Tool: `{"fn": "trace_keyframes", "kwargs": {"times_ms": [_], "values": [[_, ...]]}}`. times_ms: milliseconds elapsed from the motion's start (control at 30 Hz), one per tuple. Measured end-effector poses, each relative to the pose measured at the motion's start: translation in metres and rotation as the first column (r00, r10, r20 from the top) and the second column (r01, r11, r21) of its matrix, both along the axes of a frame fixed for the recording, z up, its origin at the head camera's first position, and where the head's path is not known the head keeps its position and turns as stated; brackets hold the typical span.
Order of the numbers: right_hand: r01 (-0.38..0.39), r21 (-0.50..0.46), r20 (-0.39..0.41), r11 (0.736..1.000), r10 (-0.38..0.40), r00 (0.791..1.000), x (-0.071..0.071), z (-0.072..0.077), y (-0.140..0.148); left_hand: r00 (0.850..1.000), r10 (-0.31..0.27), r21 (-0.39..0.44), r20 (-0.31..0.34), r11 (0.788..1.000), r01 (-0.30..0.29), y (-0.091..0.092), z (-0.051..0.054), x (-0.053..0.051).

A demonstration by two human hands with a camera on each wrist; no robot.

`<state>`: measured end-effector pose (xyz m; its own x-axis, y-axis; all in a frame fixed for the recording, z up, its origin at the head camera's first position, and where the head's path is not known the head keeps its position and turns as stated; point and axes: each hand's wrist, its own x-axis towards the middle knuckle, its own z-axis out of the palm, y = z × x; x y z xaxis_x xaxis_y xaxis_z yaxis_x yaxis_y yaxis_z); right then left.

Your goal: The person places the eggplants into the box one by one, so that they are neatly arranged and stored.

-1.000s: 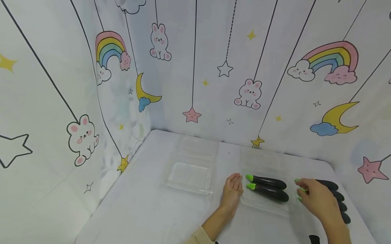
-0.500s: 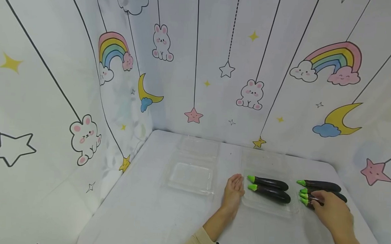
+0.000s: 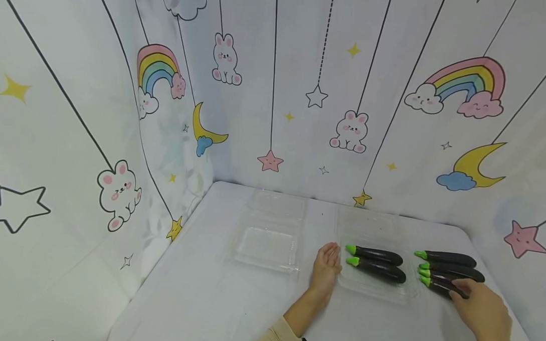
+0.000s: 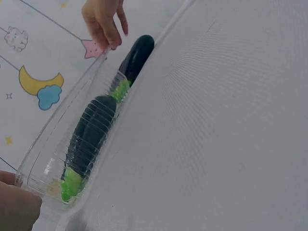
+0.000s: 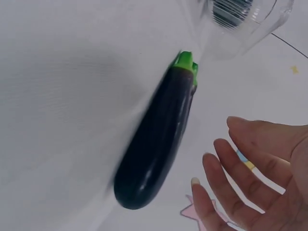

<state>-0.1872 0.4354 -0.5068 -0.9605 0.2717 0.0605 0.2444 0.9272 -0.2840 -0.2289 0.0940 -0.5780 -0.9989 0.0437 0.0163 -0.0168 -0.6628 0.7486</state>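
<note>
Two dark purple eggplants with green stems (image 3: 378, 271) lie side by side in a clear plastic clamshell container (image 3: 372, 291), its lid folded back. My left hand (image 3: 325, 270) rests against the container's left wall with its fingers straight; in the left wrist view that hand (image 4: 17, 204) is at the near corner. Several more eggplants (image 3: 450, 258) lie stacked on the table right of the container, stems to the left. My right hand (image 3: 482, 308) is over their rounded ends. In the right wrist view its fingers are spread, apart from the nearest eggplant (image 5: 154, 137).
A second clear clamshell container (image 3: 266, 248) stands open on the left, with no eggplant in it. Both stand on a white table (image 3: 196, 293). A patterned cloth wall (image 3: 301, 141) rises behind the table and along its left and right sides.
My right hand has moved from the stem ends of the stacked eggplants toward me and right, to their rounded ends. The left hand stays beside the container.
</note>
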Motion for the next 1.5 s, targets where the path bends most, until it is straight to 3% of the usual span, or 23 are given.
{"fn": "trace_keyframes", "kwargs": {"times_ms": [267,533,1200,1333,1500], "values": [[0.056,0.0,0.001,0.998,-0.056,0.998,-0.001,-0.009,0.009,1.0,0.009,0.014,0.011,1.0,-0.01,0.001,-0.002,-0.001],[0.139,0.011,0.028,0.99,-0.139,0.99,-0.004,-0.022,0.015,1.0,-0.002,-0.022,-0.003,1.0,0.002,0.001,-0.001,-0.001],[0.117,0.091,0.059,0.989,-0.122,0.991,-0.005,-0.036,0.031,1.0,-0.002,-0.008,-0.007,1.0,0.002,0.001,-0.003,-0.001],[0.146,0.073,0.1,0.987,-0.153,0.983,-0.006,-0.038,0.032,1.0,0.003,-0.008,0.006,1.0,-0.003,0.001,-0.003,-0.002],[0.135,0.03,0.098,0.99,-0.138,0.986,-0.005,-0.037,0.032,1.0,0.004,0.002,0.007,1.0,-0.004,0.0,-0.002,-0.001]]}}
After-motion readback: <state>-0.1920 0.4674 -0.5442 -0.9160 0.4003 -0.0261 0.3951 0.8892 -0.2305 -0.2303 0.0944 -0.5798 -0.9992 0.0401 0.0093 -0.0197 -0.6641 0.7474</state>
